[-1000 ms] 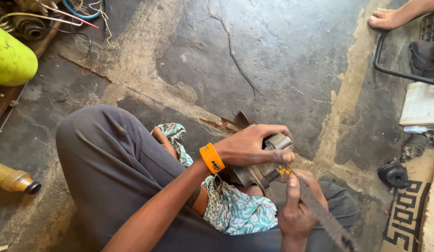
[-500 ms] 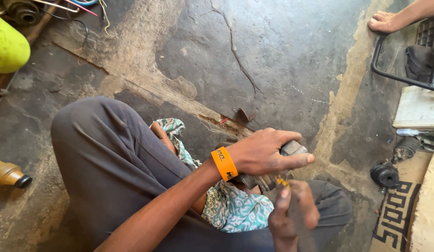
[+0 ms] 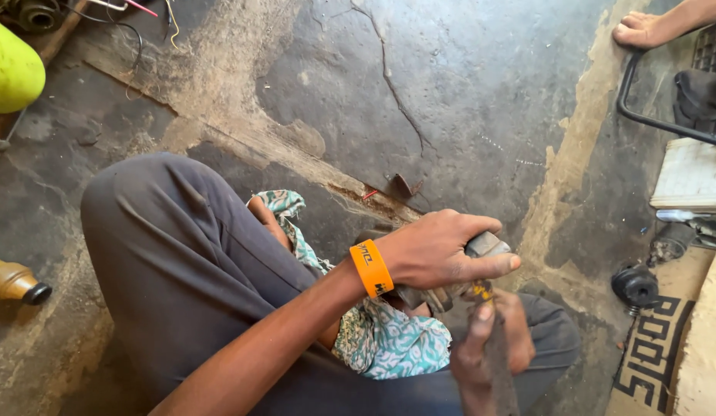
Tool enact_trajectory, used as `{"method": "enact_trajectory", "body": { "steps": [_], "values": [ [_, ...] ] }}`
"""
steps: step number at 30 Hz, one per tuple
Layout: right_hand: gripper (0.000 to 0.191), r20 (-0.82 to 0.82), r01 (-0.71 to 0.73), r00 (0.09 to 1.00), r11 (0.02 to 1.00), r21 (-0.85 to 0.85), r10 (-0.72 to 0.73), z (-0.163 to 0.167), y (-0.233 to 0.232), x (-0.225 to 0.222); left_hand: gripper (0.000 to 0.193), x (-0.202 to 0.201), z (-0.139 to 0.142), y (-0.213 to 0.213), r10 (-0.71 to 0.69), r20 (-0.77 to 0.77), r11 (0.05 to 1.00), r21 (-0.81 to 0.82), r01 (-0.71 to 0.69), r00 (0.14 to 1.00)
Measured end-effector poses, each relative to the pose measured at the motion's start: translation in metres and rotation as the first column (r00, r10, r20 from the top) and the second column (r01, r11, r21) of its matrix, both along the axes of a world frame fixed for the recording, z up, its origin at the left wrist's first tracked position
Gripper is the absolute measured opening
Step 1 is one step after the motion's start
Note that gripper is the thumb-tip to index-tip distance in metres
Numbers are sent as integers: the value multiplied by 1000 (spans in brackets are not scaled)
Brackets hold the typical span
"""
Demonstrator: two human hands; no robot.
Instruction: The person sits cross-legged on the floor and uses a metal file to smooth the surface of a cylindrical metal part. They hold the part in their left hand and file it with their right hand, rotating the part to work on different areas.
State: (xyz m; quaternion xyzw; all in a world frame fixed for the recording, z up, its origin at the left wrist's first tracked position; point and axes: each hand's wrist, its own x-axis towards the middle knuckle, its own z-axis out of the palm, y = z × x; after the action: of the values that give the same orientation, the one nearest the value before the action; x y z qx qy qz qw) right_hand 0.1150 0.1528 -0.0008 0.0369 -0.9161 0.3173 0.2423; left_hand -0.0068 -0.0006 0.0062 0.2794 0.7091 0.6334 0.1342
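Cracked concrete floor (image 3: 466, 100) surrounds the work. Left hand (image 3: 439, 250) clamps a grey metal part (image 3: 485, 246); right hand (image 3: 489, 347) grips a file (image 3: 498, 362). Patterned cloth (image 3: 389, 343) lies beneath; rubber mount (image 3: 635, 285) sits nearby.

grey metal part (image 3: 487, 246) | held over lap | shape partly hidden, possibly cylindrical

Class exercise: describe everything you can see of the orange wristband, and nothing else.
The orange wristband is a smooth, broad loop, rubbery or plastic in look, with small dark markings on its outer face. It sits snug and unbroken around the wrist just behind the left hand, tilted with the forearm. It touches only skin there, above the patterned teal cloth; its underside is hidden.
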Motion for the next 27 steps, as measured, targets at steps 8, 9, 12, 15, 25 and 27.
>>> {"method": "enact_trajectory", "body": {
  "steps": [8,9,12,15,25,27],
  "values": [
    [25,-18,14,1000,1000,22,-13,5,0,5,61,1,9,1,-12,24,1000,0,12,1000],
    [24,-12,31,999,999,43,-30,6,0,5,60,2,10,1,-14,37,1000,3,14,999],
    [23,-6,35,999,997,65,-35,9,0,4,58,3,11,1,-15,67,1000,-1,16,998],
    [20,-35,-22,999,997,68,25,10,2,0,58,4,12,1,-13,66,1000,-20,15,998],
    [17,-41,-67,996,989,130,73,9,12,-2,59,5,11,5,17,34,998,-57,-15,999],
    [17,-37,-87,995,988,127,92,8,14,-2,59,5,9,6,19,14,998,-53,-18,1000]
  ]
}}
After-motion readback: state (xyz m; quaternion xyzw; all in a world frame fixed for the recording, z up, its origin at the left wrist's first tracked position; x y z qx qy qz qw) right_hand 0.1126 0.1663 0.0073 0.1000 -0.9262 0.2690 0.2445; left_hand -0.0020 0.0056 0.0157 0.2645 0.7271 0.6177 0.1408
